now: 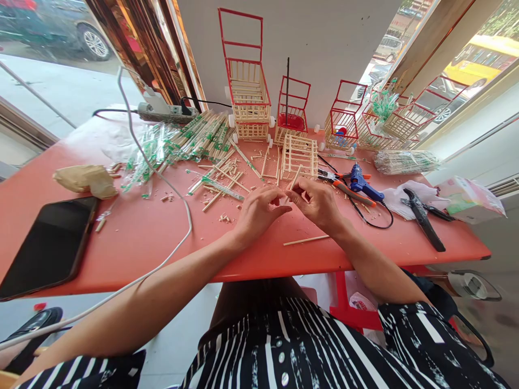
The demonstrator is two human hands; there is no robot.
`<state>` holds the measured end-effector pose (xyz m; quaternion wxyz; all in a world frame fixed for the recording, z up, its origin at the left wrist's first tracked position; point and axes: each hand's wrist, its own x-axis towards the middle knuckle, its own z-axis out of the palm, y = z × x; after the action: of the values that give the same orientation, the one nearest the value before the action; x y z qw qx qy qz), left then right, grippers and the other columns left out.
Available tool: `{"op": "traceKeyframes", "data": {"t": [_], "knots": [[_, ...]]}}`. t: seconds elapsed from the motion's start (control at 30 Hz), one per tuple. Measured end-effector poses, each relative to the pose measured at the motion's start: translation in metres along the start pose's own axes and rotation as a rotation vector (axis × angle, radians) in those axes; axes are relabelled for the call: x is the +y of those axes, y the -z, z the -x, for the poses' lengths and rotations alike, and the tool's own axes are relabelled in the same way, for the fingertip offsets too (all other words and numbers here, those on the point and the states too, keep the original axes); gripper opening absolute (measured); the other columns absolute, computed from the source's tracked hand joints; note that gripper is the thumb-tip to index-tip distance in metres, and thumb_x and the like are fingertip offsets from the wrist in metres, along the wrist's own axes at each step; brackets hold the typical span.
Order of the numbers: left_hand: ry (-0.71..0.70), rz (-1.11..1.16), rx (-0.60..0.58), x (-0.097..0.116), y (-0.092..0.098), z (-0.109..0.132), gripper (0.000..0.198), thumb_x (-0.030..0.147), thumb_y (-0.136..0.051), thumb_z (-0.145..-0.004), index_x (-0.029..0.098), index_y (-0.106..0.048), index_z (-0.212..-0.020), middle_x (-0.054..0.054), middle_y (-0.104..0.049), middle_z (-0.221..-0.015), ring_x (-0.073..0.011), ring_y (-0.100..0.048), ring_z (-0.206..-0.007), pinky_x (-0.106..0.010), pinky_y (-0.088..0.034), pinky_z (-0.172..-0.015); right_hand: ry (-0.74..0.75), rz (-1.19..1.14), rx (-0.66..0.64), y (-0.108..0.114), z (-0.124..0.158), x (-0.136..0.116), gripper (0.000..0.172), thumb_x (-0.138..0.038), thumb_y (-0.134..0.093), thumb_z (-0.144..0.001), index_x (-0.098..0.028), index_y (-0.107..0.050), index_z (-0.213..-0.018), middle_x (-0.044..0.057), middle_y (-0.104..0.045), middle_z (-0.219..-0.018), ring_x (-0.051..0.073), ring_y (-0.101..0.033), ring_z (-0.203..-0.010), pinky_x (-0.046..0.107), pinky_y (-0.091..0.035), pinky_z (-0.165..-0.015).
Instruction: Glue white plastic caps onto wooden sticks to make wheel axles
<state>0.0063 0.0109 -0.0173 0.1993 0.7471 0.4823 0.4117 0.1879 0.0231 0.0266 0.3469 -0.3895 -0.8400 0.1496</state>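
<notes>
My right hand pinches a short wooden stick that points up and away. Close beside it, my left hand has its fingers curled and its thumb reaching toward the right fingertips; whatever sits between its fingers is too small to make out. Just beyond the hands, a small lattice frame of glued sticks rests on the table. Another loose stick lies near the front edge, partly behind my right forearm. Cut sticks and wrapper scraps are scattered to the left of the frame.
On the red table, wrapped chopsticks lie at back left, a phone at left. Right are pliers, a blue glue gun and a black-handled tool. Stick-built carts line the wall. A white cable crosses the left side.
</notes>
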Motion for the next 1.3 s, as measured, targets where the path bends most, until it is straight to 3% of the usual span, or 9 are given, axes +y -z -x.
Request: {"op": "traceKeyframes", "data": {"t": [0.3, 0.63, 1.3], "knots": [[0.004, -0.006, -0.003, 0.0002, 0.0003, -0.0002, 0.010, 0.026, -0.080, -0.085, 0.021, -0.074, -0.092, 0.001, -0.070, -0.085, -0.0180, -0.063, -0.085, -0.029, -0.047, -0.083, -0.020, 0.003, -0.012, 0.0008, -0.0004, -0.0005, 0.035, -0.049, -0.054, -0.103, -0.021, -0.060, -0.084, 0.001, -0.067, -0.076, 0.013, -0.053, -0.065, 0.028, -0.040, -0.066], [0.022, 0.000, -0.013, 0.0001, 0.0008, -0.0003, 0.011, 0.026, -0.081, -0.085, 0.020, -0.074, -0.091, 0.000, -0.070, -0.085, -0.0183, -0.063, -0.083, -0.029, -0.045, -0.081, 0.013, 0.025, 0.010, 0.0001, -0.0002, 0.0004, 0.026, -0.038, -0.057, -0.103, -0.021, -0.060, -0.083, -0.002, -0.061, -0.073, 0.012, -0.046, -0.061, 0.027, -0.037, -0.063], [0.008, -0.009, -0.003, 0.0014, 0.0017, -0.0007, 0.009, 0.024, -0.080, -0.084, 0.021, -0.075, -0.091, 0.000, -0.071, -0.085, -0.0192, -0.064, -0.085, -0.030, -0.046, -0.083, 0.006, 0.025, 0.006, -0.0004, -0.0003, 0.0009, 0.024, -0.036, -0.057, -0.102, -0.022, -0.059, -0.082, -0.001, -0.064, -0.075, 0.013, -0.050, -0.063, 0.028, -0.039, -0.064]]}}
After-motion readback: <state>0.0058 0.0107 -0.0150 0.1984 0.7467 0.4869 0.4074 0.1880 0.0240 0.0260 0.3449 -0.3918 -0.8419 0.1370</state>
